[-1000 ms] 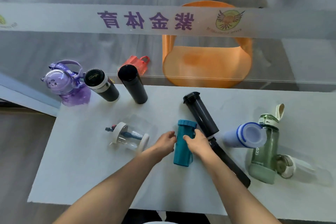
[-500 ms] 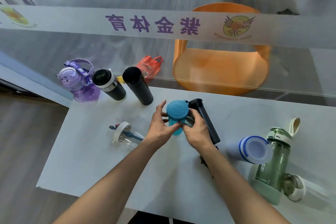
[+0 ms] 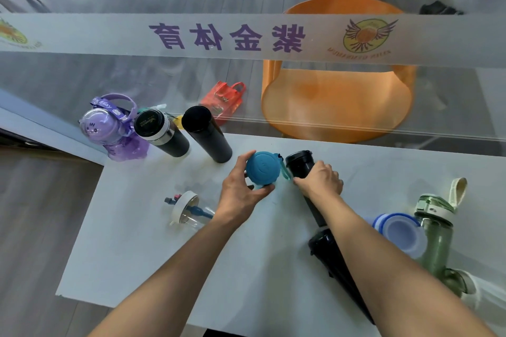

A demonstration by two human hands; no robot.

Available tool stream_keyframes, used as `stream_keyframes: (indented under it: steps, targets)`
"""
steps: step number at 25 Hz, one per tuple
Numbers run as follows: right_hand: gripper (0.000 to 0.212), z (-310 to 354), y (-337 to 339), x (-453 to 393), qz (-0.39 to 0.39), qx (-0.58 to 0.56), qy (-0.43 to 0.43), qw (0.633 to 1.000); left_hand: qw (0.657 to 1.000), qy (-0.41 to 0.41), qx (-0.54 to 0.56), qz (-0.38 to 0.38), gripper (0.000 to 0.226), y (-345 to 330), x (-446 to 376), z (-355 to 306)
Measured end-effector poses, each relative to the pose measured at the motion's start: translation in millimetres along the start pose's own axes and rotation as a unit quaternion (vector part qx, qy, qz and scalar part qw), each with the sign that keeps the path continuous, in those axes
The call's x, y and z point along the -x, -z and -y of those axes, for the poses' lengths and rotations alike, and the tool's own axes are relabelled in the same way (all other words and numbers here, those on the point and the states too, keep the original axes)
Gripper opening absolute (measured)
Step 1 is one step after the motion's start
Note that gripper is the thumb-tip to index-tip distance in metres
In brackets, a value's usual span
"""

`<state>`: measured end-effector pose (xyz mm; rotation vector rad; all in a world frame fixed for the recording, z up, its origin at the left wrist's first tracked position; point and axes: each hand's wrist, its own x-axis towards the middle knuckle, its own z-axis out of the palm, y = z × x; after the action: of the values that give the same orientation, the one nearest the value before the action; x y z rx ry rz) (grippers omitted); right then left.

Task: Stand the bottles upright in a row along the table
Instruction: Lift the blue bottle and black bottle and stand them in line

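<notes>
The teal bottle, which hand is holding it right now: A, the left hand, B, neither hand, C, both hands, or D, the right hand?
A: the left hand curls its thumb and fingers round the teal bottle, which stands upright, while the right hand grips the black bottle lying beside it.

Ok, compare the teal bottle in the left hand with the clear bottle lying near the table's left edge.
The teal plastic bottle stands upright, its round lid facing the camera; the clear plastic bottle lies on its side. The teal bottle is opaque; the clear bottle shows a dark blue straw inside. The left hand grips the teal bottle; nothing touches the clear bottle. Both are on the white table.
</notes>
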<state>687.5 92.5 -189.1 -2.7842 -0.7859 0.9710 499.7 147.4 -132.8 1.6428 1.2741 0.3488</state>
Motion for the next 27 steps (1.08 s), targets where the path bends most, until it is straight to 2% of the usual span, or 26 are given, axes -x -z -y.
stream_keyframes:
  steps: [3, 6, 8, 12, 27]
  targets:
    - [0.064, -4.5, 4.7, -2.2, -0.055, -0.086, 0.030, 0.994, 1.000, -0.010, 0.008, 0.003, 0.078, 1.6, -13.5, -6.8]
    - [0.062, -6.8, 21.4, 4.9, -0.107, -0.259, 0.114, 0.953, 0.999, -0.027, 0.025, 0.008, 0.077, 1.2, -33.8, -16.2]
    - [0.064, -5.0, 28.8, 8.7, -0.151, -0.308, 0.152, 0.927, 0.999, -0.032, 0.024, 0.016, 0.077, 0.5, -47.0, -21.4]
    - [0.069, -4.7, 29.9, 9.4, -0.131, -0.418, 0.150, 0.886, 0.999, -0.036, 0.022, 0.028, 0.078, 1.7, -64.1, -22.8]
    - [0.071, -7.5, 23.9, 15.8, -0.144, -0.397, 0.134, 0.897, 0.997, -0.050, 0.023, 0.049, 0.087, 5.7, -65.9, -18.1]
